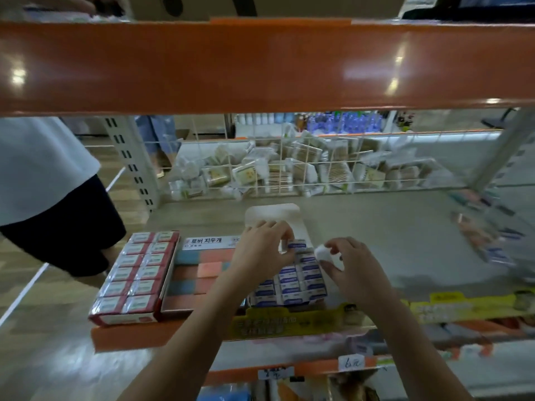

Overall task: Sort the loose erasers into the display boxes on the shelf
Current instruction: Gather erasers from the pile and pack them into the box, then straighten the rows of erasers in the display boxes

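Both hands worked over the shelf (376, 227) at the white display box (292, 280) of blue-and-white erasers, which stood at the front edge, its flap raised behind. The left hand (262, 250) had its fingers and thumb curled round one blue-labelled eraser (296, 245), pinching it over the back rows of that box. The right hand (351, 264) sat just to the right of the box and gripped a small white eraser (322, 251) between thumb and fingertips — held near the box's back right corner, not yet among the rows.

Left of the white box stood a second box (199, 272) of plain blocks in pink and teal, a label card with Korean print at its back. Further left, touching it, a red box (136, 274) held two columns of wrapped red-and-white erasers.

At the right end of the shelf lay a blurred scatter of loose packets (486, 241) — too smeared to tell what they were. Behind the shelf a wire basket (304, 169) held bagged goods. A person (43, 183) in a pale top and dark skirt stood at the left.
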A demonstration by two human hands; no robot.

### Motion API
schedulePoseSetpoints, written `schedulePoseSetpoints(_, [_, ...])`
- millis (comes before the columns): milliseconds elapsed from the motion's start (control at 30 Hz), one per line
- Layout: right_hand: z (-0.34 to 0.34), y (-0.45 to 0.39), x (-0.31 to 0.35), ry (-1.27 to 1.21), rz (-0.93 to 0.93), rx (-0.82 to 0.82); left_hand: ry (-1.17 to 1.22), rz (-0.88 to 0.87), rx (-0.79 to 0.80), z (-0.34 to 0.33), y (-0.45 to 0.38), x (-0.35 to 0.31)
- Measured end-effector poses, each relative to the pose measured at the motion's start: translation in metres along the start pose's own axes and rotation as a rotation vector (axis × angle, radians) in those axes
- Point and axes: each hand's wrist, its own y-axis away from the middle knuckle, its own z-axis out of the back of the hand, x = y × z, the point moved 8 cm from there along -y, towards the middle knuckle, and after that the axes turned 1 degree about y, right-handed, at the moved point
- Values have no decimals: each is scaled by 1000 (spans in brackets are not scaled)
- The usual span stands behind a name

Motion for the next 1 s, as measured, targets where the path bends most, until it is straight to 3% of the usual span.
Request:
schedulePoseSetpoints(233, [-10,18,-14,-180,-167,24,22,-16,19,-30,-9,-14])
schedulePoseSetpoints(1000, [-13,28,-18,-174,-252,-38,-323,-121,23,-36,-1,-17])
